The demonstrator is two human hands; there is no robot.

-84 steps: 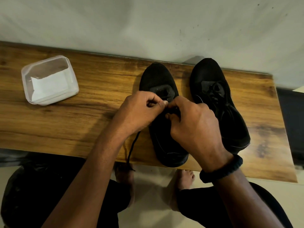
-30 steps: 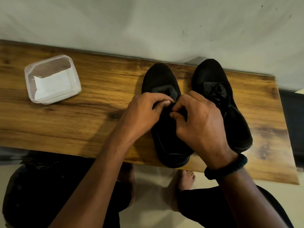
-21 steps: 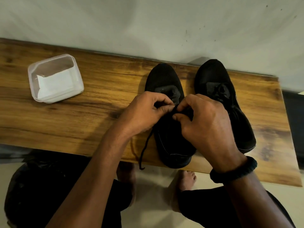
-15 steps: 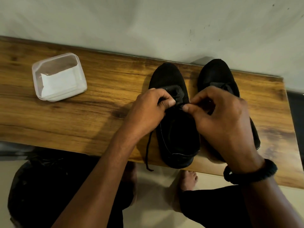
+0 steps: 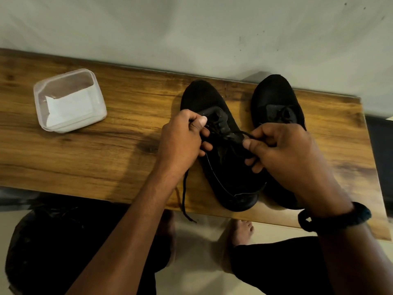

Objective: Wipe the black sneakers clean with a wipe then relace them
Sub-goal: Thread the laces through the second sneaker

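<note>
left hand (image 5: 180, 143) — pinching lace (image 5: 183, 194) | right hand (image 5: 285, 152) — pinching lace | sneaker (image 5: 229, 179) on bench (image 5: 102, 152)

- A single wide-angle camera, worn on my head.
- It looks forward and steeply down onto the tabletop (image 5: 85, 162), with the wall (image 5: 191, 28) at the frame's top.
- It sits near: my left fingers (image 5: 198, 122) and right fingers (image 5: 253, 144) land mid-frame, and my feet (image 5: 242, 231) show below the near edge.
</note>
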